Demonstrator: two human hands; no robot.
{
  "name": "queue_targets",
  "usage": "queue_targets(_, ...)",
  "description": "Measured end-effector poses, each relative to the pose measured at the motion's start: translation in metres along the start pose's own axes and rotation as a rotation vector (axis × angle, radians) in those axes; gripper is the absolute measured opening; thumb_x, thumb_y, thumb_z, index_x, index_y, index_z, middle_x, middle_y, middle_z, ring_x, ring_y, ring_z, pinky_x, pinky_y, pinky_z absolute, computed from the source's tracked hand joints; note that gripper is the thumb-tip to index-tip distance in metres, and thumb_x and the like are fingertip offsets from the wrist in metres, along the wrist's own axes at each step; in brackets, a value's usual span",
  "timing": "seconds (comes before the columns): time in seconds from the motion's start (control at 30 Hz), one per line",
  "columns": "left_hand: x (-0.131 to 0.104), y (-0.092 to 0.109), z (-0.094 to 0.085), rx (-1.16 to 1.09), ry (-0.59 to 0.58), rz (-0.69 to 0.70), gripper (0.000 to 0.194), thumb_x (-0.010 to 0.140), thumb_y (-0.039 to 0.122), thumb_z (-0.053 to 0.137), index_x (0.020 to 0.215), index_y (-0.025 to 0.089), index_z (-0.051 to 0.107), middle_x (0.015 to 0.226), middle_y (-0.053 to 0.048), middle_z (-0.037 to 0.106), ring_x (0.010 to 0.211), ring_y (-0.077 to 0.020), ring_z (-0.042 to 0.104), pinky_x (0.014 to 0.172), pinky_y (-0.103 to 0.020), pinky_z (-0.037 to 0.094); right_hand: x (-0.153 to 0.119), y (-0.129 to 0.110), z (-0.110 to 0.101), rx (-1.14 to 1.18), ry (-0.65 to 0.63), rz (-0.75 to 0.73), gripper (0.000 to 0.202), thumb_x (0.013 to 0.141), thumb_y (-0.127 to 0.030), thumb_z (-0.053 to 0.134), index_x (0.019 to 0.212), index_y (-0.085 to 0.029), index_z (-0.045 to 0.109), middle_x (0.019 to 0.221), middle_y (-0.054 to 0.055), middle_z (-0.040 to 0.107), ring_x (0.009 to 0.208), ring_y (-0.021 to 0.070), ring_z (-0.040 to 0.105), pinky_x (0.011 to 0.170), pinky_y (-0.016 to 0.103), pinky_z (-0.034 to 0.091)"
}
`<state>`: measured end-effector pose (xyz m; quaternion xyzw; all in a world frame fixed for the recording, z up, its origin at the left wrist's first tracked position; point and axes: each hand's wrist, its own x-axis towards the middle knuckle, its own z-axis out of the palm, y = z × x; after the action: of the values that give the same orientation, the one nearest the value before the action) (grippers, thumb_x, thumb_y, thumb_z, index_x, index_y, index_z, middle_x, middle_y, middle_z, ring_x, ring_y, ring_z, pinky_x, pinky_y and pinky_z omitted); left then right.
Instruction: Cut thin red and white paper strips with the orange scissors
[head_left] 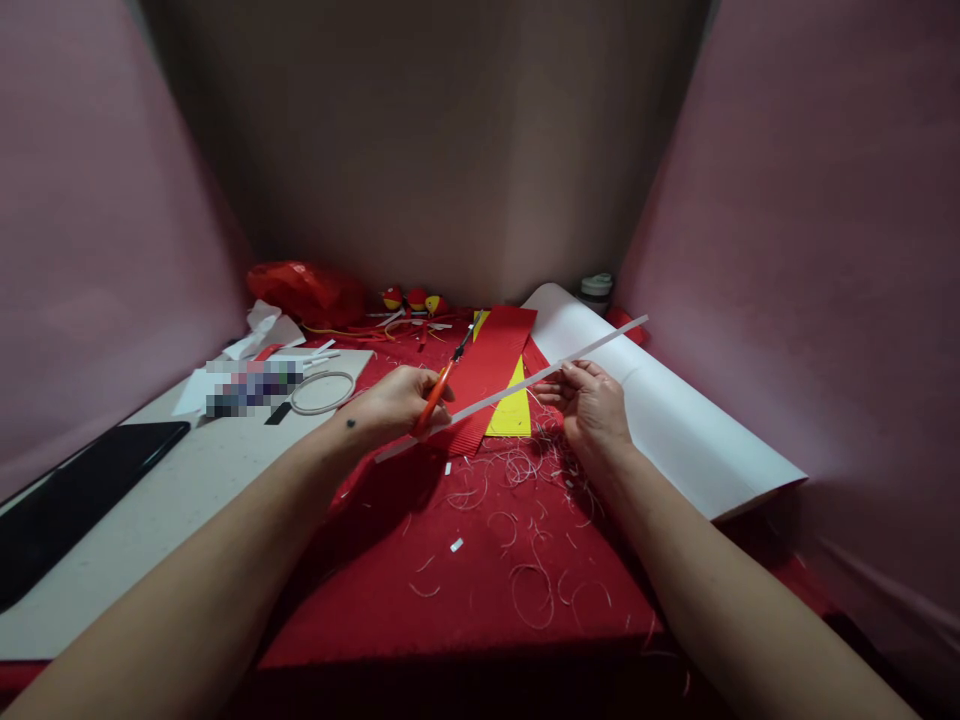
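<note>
My left hand is closed round the orange handles of a pair of scissors, whose dark blades point away and slightly right. A long, narrow white strip slants up to the right. Its lower left part passes by the fingers of my left hand; whether they also grip it, I cannot tell. Thumb and fingers of my right hand pinch the strip right of its middle, and its far end sticks out past them. Beneath lie a red corrugated sheet and a yellow corrugated sheet.
Thin curly thread scraps litter the red cloth. A big white roll lies right. On the grey board at left are a black flat device and a ring. Behind sit a red bag and red-yellow balls.
</note>
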<state>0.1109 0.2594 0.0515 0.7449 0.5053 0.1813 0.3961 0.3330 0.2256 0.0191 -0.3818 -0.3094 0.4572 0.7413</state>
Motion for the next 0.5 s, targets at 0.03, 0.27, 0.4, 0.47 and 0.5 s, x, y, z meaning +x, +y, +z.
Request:
queue_targets(0.03, -0.0008, 0.0016, -0.0001, -0.013, -0.003, -0.008, 0.028, 0.056, 0.019, 0.057, 0.083, 0.013, 0.056, 0.049, 0.003, 0.052, 0.044, -0.0101, 0.046, 0.043, -0.023, 0.034, 0.0006, 0.0002, -0.0006, 0.0, 0.002, -0.003, 0.006, 0.071, -0.012, 0.053, 0.071, -0.017, 0.049, 0.053, -0.001, 0.061, 0.045, 0.0136, 0.062, 0.041, 0.022, 0.049)
queue_targets(0.27, -0.0043, 0.0077, -0.0006, -0.054, -0.033, -0.068, 0.029, 0.056, 0.02, 0.058, 0.084, 0.011, 0.057, 0.044, 0.003, 0.049, 0.042, -0.0106, 0.044, 0.043, -0.024, 0.031, 0.0024, -0.0031, -0.0019, -0.006, 0.032, -0.004, 0.008, 0.072, -0.012, 0.053, 0.072, -0.019, 0.048, 0.053, -0.003, 0.059, 0.045, 0.0126, 0.061, 0.042, 0.022, 0.048)
queue_targets(0.4, -0.0043, 0.0064, -0.0005, -0.032, -0.042, -0.088, 0.031, 0.057, 0.019, 0.057, 0.087, 0.012, 0.057, 0.045, 0.003, 0.05, 0.04, -0.0098, 0.043, 0.041, -0.024, 0.029, 0.003, -0.0074, -0.0014, -0.012, 0.067, 0.004, 0.009, 0.072, -0.012, 0.052, 0.071, -0.019, 0.047, 0.052, -0.003, 0.058, 0.045, 0.0121, 0.06, 0.042, 0.022, 0.047)
queue_targets(0.47, -0.0049, 0.0063, 0.0002, -0.045, -0.036, -0.08, 0.032, 0.058, 0.018, 0.056, 0.089, 0.012, 0.056, 0.045, 0.003, 0.05, 0.039, -0.0093, 0.042, 0.041, -0.024, 0.028, 0.0029, -0.0091, -0.0009, -0.003, 0.076, 0.01, 0.009, 0.072, -0.012, 0.052, 0.072, -0.019, 0.046, 0.052, -0.003, 0.057, 0.045, 0.0124, 0.06, 0.043, 0.022, 0.047)
queue_targets(0.5, -0.0054, 0.0065, 0.0008, -0.057, -0.031, -0.073, 0.032, 0.058, 0.018, 0.056, 0.089, 0.012, 0.056, 0.045, 0.004, 0.05, 0.039, -0.0091, 0.041, 0.041, -0.024, 0.028, 0.0025, -0.0095, -0.0004, 0.006, 0.072, 0.017, 0.009, 0.072, -0.013, 0.052, 0.072, -0.02, 0.046, 0.053, -0.003, 0.057, 0.046, 0.0127, 0.061, 0.043, 0.023, 0.047)
